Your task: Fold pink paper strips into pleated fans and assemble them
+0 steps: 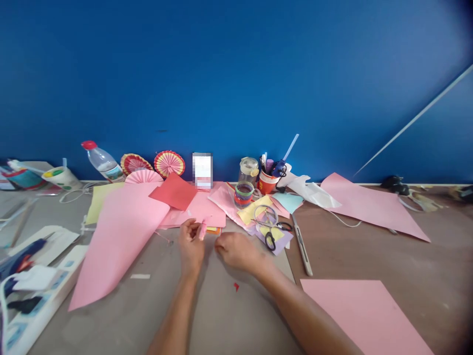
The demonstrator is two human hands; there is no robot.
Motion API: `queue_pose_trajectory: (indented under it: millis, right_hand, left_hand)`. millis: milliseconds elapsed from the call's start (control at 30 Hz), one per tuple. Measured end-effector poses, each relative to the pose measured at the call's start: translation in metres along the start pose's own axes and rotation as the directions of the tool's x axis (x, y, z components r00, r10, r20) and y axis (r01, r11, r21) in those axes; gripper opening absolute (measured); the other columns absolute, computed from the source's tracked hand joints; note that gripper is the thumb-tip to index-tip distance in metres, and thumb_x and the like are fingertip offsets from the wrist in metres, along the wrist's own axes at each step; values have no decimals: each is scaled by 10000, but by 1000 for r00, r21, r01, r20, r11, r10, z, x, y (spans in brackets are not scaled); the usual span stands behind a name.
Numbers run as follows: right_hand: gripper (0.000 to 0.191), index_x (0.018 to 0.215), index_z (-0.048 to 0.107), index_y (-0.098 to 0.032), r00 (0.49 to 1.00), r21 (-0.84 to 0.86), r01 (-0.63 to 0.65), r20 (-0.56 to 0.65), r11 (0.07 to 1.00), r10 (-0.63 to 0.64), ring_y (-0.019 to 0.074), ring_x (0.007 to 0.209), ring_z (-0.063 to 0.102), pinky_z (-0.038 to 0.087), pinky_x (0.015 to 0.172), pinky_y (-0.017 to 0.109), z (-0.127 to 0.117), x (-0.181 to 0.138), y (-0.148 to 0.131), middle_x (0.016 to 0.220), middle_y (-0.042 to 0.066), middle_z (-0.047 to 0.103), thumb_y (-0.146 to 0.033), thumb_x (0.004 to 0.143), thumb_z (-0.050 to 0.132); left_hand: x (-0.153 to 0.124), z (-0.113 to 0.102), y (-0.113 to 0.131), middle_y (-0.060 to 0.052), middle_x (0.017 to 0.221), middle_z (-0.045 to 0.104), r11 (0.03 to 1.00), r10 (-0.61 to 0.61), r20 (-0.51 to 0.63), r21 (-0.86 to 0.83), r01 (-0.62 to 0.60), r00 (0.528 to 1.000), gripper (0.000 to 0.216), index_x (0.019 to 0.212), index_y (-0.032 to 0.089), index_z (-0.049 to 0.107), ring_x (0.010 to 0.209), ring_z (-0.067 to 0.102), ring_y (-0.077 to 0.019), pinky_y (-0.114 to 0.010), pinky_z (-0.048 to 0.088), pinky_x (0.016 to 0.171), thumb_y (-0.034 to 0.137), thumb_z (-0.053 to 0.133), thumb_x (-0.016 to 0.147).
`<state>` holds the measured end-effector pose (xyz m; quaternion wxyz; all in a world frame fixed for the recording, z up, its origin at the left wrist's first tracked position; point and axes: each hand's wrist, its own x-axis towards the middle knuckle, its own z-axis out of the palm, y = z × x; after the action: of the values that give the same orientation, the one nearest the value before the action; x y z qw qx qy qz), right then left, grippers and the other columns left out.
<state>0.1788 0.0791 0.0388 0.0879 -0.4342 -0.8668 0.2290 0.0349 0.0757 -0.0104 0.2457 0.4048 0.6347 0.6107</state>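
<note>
My left hand (191, 246) pinches a small folded strip of pink paper (202, 230) that stands up between its fingers. Close to its right, my right hand (236, 250) is closed with the fingers curled under; whatever is in them, if anything, is hidden. The two hands are apart, over the grey tabletop. Scissors (271, 239) with black handles lie beyond the right hand on yellow and purple paper scraps. A red square of paper (175, 191) rests on pink sheets behind the left hand. On the table nearer me is a tiny red scrap (236, 286).
A large curled pink sheet (121, 236) and a white power strip (48, 301) lie left. Along the blue wall stand paper rosettes (169, 163), a tilted bottle (103, 161), a jar (248, 170) and a red cup (268, 182). A utility knife (303, 246) lies right, near another pink sheet (362, 310).
</note>
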Motion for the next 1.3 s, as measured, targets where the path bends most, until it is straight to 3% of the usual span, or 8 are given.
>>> queue_pose_trajectory:
  millis: [300, 467, 600, 733, 900, 967, 1067, 1300]
  right_hand:
    - [219, 874, 650, -160, 996, -216, 84, -12, 973, -89, 179, 694, 602, 373, 590, 253, -27, -25, -23, 829, 84, 682, -156, 845, 433]
    - [214, 699, 617, -168, 953, 24, 62, -298, 998, -52, 121, 649, 535, 338, 601, 212, -46, -24, -4, 720, 29, 636, -142, 819, 443]
    - [194, 686, 632, -155, 839, 307, -69, -497, 949, 221, 113, 618, 518, 335, 586, 202, -46, -9, 35, 649, 2, 610, -175, 788, 468]
    - [216, 620, 600, -150, 859, 407, -132, -407, 904, 309, 113, 576, 498, 332, 540, 197, -28, 3, 62, 566, -16, 555, -219, 774, 466]
    - [207, 633, 607, -150, 941, 276, -111, -279, 955, 191, 102, 579, 507, 316, 535, 204, -1, 7, 42, 607, -6, 598, -120, 762, 448]
    - [205, 632, 609, -156, 967, 209, -55, -234, 976, 105, 102, 577, 508, 305, 531, 217, 4, 5, 25, 627, 4, 617, -104, 771, 467]
    - [191, 610, 600, -165, 987, 58, 42, -155, 997, -33, 116, 557, 498, 279, 520, 254, 7, -1, 2, 644, 32, 632, -117, 776, 518]
    - [127, 797, 629, -128, 986, -204, 137, -66, 969, -153, 164, 577, 530, 295, 526, 290, -4, -19, -25, 761, 106, 657, -114, 791, 502]
  left_hand:
    - [-8, -3, -9, -90, 824, 681, 645, 355, 385, 559, -521, 852, 268, 1099, 181, 554, 757, 618, -231, -345, 436, 727, 184, 428, 863]
    - [-12, -3, -3, -87, 825, 683, 565, 438, 578, 418, -711, 688, 289, 1119, 187, 559, 758, 619, -234, -348, 443, 708, 162, 411, 873]
    - [-28, -1, 8, -45, 850, 685, 668, 481, 651, 160, -727, 586, 239, 1086, 230, 577, 780, 621, -183, -319, 471, 736, 194, 457, 883]
    - [-39, 4, 14, -44, 894, 671, 901, 401, 497, -63, -429, 769, 210, 1064, 213, 568, 807, 636, -149, -269, 506, 719, 214, 509, 863]
    - [-19, 3, 9, -16, 821, 650, 982, 64, 120, -185, -41, 991, 259, 989, 196, 547, 614, 612, -109, -196, 461, 520, 280, 635, 760]
    - [-7, -1, 5, 0, 761, 635, 989, -46, 2, -140, 46, 999, 308, 1001, 191, 537, 515, 563, -95, -187, 403, 440, 323, 642, 743]
    - [3, -7, 0, -16, 791, 638, 999, 14, -56, 32, -12, 998, 305, 992, 188, 549, 630, 600, -135, -236, 461, 561, 317, 641, 732]
    - [-8, -5, -4, -92, 844, 690, 686, 340, 334, 551, -475, 879, 222, 1040, 176, 571, 778, 632, -222, -339, 439, 740, 178, 447, 857]
